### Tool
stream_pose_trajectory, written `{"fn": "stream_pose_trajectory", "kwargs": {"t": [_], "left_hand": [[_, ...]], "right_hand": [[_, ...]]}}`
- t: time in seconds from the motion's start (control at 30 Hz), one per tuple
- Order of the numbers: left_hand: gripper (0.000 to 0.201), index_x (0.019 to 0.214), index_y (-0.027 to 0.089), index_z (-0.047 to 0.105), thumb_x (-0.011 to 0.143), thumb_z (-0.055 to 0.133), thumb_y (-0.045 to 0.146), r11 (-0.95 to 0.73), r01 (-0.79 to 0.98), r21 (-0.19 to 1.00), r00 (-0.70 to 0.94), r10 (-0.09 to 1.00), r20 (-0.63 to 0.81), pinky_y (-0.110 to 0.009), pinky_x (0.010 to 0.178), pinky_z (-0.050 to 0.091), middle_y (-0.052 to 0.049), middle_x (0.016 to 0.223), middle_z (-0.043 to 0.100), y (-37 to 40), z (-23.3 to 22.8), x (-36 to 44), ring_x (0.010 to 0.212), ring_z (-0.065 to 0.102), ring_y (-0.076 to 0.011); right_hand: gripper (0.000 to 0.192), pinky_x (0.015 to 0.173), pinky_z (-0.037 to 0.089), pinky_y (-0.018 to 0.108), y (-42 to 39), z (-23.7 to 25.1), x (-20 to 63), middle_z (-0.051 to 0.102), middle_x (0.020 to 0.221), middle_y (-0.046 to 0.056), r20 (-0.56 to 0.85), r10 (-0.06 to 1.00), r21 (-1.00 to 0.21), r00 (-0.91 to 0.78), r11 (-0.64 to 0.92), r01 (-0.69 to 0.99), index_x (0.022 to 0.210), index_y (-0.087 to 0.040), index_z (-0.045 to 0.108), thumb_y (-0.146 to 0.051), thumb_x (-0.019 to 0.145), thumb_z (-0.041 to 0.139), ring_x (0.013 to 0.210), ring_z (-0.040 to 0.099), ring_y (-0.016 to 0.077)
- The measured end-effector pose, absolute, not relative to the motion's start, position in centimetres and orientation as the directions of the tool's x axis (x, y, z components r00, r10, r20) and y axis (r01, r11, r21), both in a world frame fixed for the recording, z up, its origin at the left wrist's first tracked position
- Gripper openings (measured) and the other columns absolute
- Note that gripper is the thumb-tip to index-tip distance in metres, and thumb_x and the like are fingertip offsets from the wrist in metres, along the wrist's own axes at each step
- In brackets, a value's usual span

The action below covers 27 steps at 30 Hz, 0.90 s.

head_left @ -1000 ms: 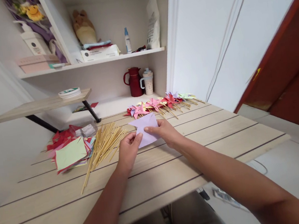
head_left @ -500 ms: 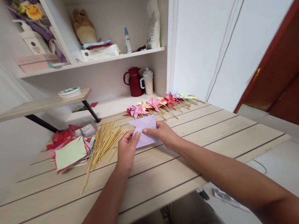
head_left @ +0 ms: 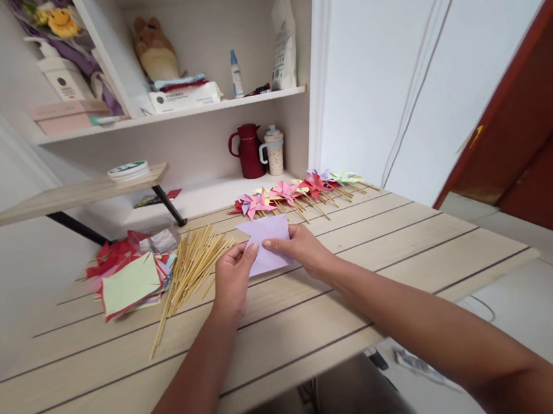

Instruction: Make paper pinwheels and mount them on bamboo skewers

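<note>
A lilac sheet of paper (head_left: 268, 256) is held up above the table between my two hands. My left hand (head_left: 234, 272) pinches its left edge, thumb on top, where the edge looks cut or folded into a notch. On the right side, my right hand (head_left: 298, 248) grips the sheet with the thumb pressed near its middle. The fingers beneath the paper are hidden. Left of my hands lies a fanned pile of thin wooden sticks (head_left: 190, 268). Beyond it sits a stack of cut coloured paper with a pale green sheet (head_left: 131, 283) on top.
A row of paper pinwheels (head_left: 285, 192) on sticks lies along the table's back. Behind stand a dark red jug (head_left: 249, 151) and a speckled cup (head_left: 274, 152). A small raised wooden shelf (head_left: 73, 193) stands at left, with a clear plastic box (head_left: 162, 241) near its leg.
My left thumb has shifted slightly left and away from the paper's middle. Both hands keep hold of the lilac sheet, and the rest looks the same.
</note>
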<state>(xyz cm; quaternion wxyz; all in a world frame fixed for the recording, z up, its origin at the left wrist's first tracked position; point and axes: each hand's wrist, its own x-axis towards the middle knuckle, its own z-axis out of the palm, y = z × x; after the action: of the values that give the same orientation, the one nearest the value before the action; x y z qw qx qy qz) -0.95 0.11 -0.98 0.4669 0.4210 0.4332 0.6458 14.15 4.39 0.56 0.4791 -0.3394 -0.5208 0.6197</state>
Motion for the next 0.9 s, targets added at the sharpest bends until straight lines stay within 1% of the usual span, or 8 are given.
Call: {"fn": "stream_pose_trajectory", "kwargs": {"t": [0.1, 0.2, 0.27, 0.33, 0.43, 0.57, 0.73, 0.9], "left_hand": [[0.034, 0.084, 0.016, 0.075, 0.066, 0.087, 0.041, -0.195, -0.281, 0.940, -0.260, 0.958, 0.121, -0.030, 0.071, 0.053, -0.004, 0.078, 0.075, 0.3, -0.9, -1.2, 0.071, 0.068, -0.0170], [0.033, 0.086, 0.016, 0.074, 0.066, 0.087, 0.039, -0.228, -0.351, 0.908, -0.320, 0.941, 0.112, -0.031, 0.076, 0.053, -0.003, 0.078, 0.075, 0.5, -0.5, -1.8, 0.074, 0.069, -0.0180], [0.031, 0.084, 0.017, 0.072, 0.066, 0.087, 0.038, -0.263, -0.381, 0.886, -0.361, 0.925, 0.119, -0.031, 0.078, 0.053, -0.002, 0.079, 0.075, 0.6, -0.1, -2.4, 0.077, 0.069, -0.0181], [0.032, 0.080, 0.019, 0.070, 0.064, 0.088, 0.040, -0.291, -0.392, 0.873, -0.397, 0.909, 0.125, -0.031, 0.078, 0.053, -0.001, 0.077, 0.074, 0.7, 0.3, -2.9, 0.077, 0.069, -0.0182], [0.035, 0.077, 0.019, 0.068, 0.060, 0.090, 0.041, -0.312, -0.409, 0.857, -0.430, 0.895, 0.120, -0.031, 0.076, 0.053, -0.001, 0.077, 0.074, 0.6, 0.8, -3.4, 0.075, 0.068, -0.0180], [0.032, 0.079, 0.019, 0.070, 0.062, 0.089, 0.038, -0.314, -0.430, 0.847, -0.446, 0.889, 0.104, -0.033, 0.080, 0.054, -0.002, 0.081, 0.075, 0.5, 0.9, -3.3, 0.080, 0.069, -0.0197], [0.025, 0.078, 0.021, 0.071, 0.067, 0.085, 0.039, -0.295, -0.388, 0.873, -0.436, 0.893, 0.108, -0.035, 0.080, 0.054, -0.003, 0.081, 0.074, 0.5, 0.5, -2.8, 0.083, 0.069, -0.0223], [0.026, 0.077, 0.021, 0.068, 0.066, 0.084, 0.038, -0.281, -0.415, 0.866, -0.392, 0.914, 0.109, -0.032, 0.075, 0.052, -0.001, 0.080, 0.072, 0.2, 0.6, -2.4, 0.079, 0.066, -0.0193]], "right_hand": [[0.047, 0.077, 0.054, 0.034, 4.5, 0.5, 14.2, 0.077, 0.091, 0.005, 0.159, 0.925, -0.959, -0.346, 0.061, -0.277, 0.100, -0.019, 0.070, -0.043, 0.063, 0.087, 0.081, 0.070, 0.0214], [0.065, 0.084, 0.054, 0.037, 4.7, 0.5, 14.6, 0.074, 0.095, 0.003, 0.263, 0.894, -0.945, -0.363, 0.163, -0.285, 0.129, -0.026, 0.054, -0.043, 0.073, 0.081, 0.088, 0.070, 0.0209], [0.077, 0.093, 0.052, 0.041, 4.8, 0.4, 14.9, 0.073, 0.105, 0.005, 0.357, 0.850, -0.929, -0.387, 0.279, -0.245, 0.143, -0.030, 0.038, -0.042, 0.078, 0.078, 0.099, 0.069, 0.0214], [0.083, 0.102, 0.049, 0.045, 4.8, 0.4, 15.1, 0.067, 0.123, 0.009, 0.470, 0.776, -0.882, -0.422, 0.434, -0.183, 0.147, -0.032, 0.031, -0.041, 0.079, 0.078, 0.112, 0.065, 0.0230], [0.078, 0.108, 0.044, 0.050, 4.6, 0.4, 15.1, 0.050, 0.146, 0.013, 0.590, 0.671, -0.758, -0.450, 0.652, -0.022, 0.144, -0.032, 0.037, -0.039, 0.078, 0.079, 0.128, 0.056, 0.0279], [0.057, 0.112, 0.039, 0.055, 4.1, 0.4, 14.8, 0.036, 0.152, 0.012, 0.742, 0.569, -0.519, -0.355, 0.823, 0.232, 0.132, -0.031, 0.052, -0.034, 0.081, 0.076, 0.143, 0.038, 0.0332], [0.034, 0.113, 0.037, 0.055, 3.3, 0.3, 14.5, 0.038, 0.151, 0.012, 0.849, 0.437, -0.307, -0.298, 0.866, 0.394, 0.119, -0.029, 0.060, -0.030, 0.086, 0.071, 0.142, 0.039, 0.0332], [0.027, 0.111, 0.037, 0.055, 2.6, -0.2, 13.9, 0.042, 0.151, 0.009, 0.827, 0.384, -0.158, -0.411, 0.860, 0.485, 0.114, -0.031, 0.067, -0.028, 0.087, 0.070, 0.139, 0.041, 0.0343]]}}
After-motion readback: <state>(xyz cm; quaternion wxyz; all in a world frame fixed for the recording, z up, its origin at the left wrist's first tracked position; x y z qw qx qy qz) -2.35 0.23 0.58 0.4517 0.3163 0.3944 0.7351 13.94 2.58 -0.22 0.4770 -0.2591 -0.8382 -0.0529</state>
